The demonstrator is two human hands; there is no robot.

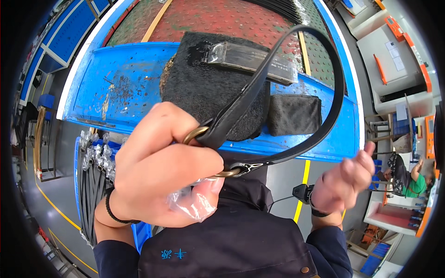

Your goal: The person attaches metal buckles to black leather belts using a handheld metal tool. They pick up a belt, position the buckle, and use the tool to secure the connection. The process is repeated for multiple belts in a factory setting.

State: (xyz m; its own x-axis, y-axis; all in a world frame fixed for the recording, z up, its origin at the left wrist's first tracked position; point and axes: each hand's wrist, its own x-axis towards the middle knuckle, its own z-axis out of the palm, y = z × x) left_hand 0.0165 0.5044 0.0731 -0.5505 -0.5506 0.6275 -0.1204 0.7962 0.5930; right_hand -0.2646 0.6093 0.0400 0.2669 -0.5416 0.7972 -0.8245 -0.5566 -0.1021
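Note:
In my left hand (162, 171), closed in front of me, is a black leather strap (339, 74) that bends round in a big loop. Brass rings (193, 134) sit at its two ends, close to my fingers. Clear plastic film (192, 206) shows by my thumb. My right hand (342, 185) is raised off to the right, apart from the strap, its fingers loosely bent and nothing seen in them. Behind the loop, a black fuzzy cloth pad (204, 83) lies on the blue bench (116, 88), carrying a flat clear-covered case (252, 60).
Beside the pad stands a small black cloth-covered block (295, 115). Past the bench is a red and green studded surface (204, 18). Many black straps with plastic-wrapped ends (95, 185) hang at my left. A person in green (415, 185) is far right.

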